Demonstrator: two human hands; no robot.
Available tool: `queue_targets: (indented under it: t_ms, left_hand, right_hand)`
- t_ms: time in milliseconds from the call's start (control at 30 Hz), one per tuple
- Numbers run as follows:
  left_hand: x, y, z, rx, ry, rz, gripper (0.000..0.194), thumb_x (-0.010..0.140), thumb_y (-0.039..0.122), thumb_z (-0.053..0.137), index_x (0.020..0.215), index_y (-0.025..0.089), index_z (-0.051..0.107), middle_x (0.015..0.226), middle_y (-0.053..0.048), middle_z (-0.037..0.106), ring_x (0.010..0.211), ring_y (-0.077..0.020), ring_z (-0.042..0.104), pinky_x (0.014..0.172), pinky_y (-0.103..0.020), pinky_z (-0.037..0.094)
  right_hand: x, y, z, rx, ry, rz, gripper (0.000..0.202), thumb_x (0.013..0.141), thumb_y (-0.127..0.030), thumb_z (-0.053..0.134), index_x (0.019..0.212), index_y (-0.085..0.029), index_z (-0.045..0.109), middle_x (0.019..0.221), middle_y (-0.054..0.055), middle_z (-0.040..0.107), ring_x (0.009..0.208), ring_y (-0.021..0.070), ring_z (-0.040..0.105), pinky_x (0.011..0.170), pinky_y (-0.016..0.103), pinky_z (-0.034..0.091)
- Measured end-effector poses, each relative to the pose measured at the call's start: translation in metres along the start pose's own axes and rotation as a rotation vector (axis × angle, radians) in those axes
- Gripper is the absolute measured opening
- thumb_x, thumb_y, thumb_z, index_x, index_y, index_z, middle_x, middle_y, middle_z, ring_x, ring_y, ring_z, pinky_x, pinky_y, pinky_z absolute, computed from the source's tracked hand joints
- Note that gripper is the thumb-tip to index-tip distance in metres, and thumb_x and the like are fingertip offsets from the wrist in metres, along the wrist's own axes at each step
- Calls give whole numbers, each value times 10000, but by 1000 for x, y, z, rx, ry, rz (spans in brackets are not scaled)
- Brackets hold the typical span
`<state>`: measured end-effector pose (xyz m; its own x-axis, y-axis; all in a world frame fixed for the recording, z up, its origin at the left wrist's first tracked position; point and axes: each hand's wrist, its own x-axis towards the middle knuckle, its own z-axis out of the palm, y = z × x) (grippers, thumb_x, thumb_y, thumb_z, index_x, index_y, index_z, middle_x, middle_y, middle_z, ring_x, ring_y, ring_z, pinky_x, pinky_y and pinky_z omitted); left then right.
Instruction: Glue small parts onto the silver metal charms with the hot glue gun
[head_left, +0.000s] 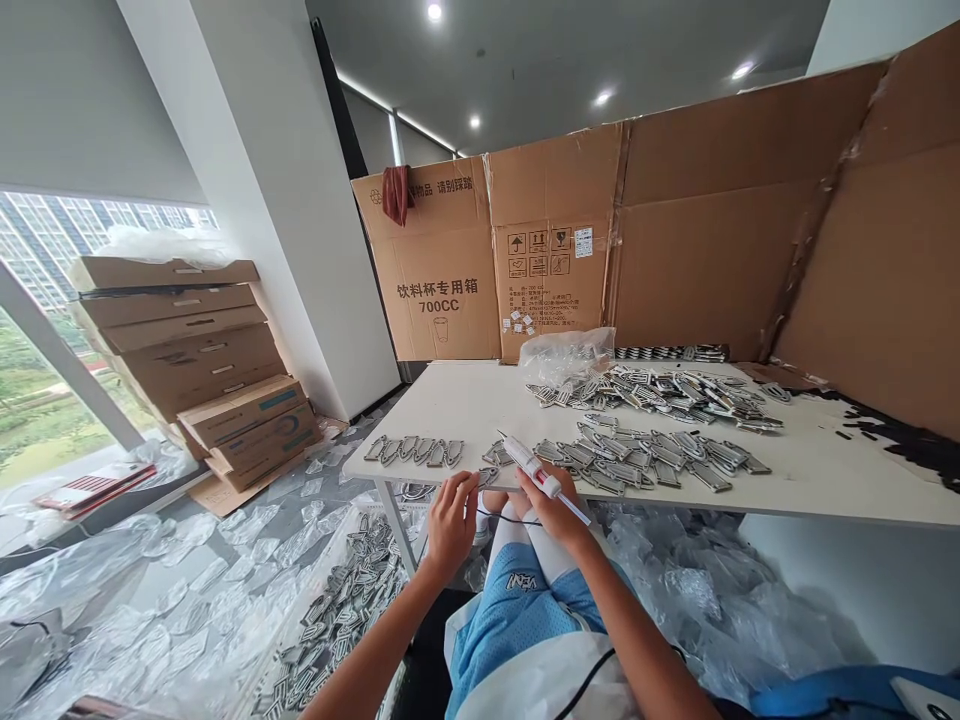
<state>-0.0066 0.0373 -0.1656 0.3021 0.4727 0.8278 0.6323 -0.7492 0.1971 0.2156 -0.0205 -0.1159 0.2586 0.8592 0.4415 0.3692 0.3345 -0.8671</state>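
My right hand (551, 500) is closed around a white glue gun (529, 462) with red parts, its nozzle pointing up and left over the table edge. A clear glue stick (576, 510) sticks out of its back end. At the table's front edge, my left hand (451, 520) has its fingers bent together on a small silver metal piece (487, 476). A row of similar looped metal pieces (414, 452) lies left of my hands. To the right spreads a loose pile of the same pieces (637, 455).
A larger heap of pieces (675, 390) and a clear plastic bag (568, 355) lie at the back of the white table (465, 400). Cardboard walls (555, 200) stand behind it. Below left, a bin of pieces (345, 600) sits among plastic wrap (172, 620). Stacked cartons (202, 340) stand left.
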Motion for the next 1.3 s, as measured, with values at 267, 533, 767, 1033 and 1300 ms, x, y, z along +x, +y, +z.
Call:
queue_targets:
  t_ms: [267, 533, 767, 1033, 1300]
  left_hand:
    - [-1, 2, 1, 15, 10, 0, 300, 1172, 181, 481, 1384, 263, 677, 1258, -104, 777, 1149, -253, 785, 990, -400, 647]
    - [-3, 1, 2, 20, 14, 10, 305, 1166, 162, 489, 1399, 251, 665, 1268, -113, 768, 1156, -250, 776, 990, -393, 645]
    - [-5, 1, 5, 62, 43, 52, 305, 1165, 185, 528, 1444, 244, 638, 1284, -126, 758, 1178, -266, 772, 978, -410, 666]
    - [-10, 5, 10, 132, 70, 51, 435, 1101, 137, 607, 1517, 262, 579, 1342, -142, 764, 1216, -314, 780, 987, -484, 694]
    - [-21, 5, 19, 142, -16, -66, 476, 1084, 186, 618, 1543, 253, 512, 1518, -175, 706, 966, -260, 833, 576, -304, 607]
  right_hand:
    - [0, -2, -1, -8, -8, 10, 421, 1043, -607, 615, 758, -298, 631, 763, 48, 728, 761, 277, 652, 748, 390, 440]
    - [-1, -1, 0, -21, 4, -11, 414, 1055, -570, 611, 752, -288, 612, 756, 38, 708, 744, 261, 634, 738, 389, 423]
    - [0, 3, 3, -20, 40, -67, 432, 1058, -596, 610, 767, -277, 608, 748, 27, 692, 716, 253, 618, 720, 382, 412]
    - [1, 4, 4, -29, 37, -80, 462, 1070, -620, 597, 765, -272, 590, 741, 22, 670, 711, 247, 603, 715, 370, 409]
    - [1, 11, 6, -38, 42, -89, 452, 1067, -581, 612, 737, -281, 537, 720, 15, 646, 688, 238, 567, 699, 366, 405]
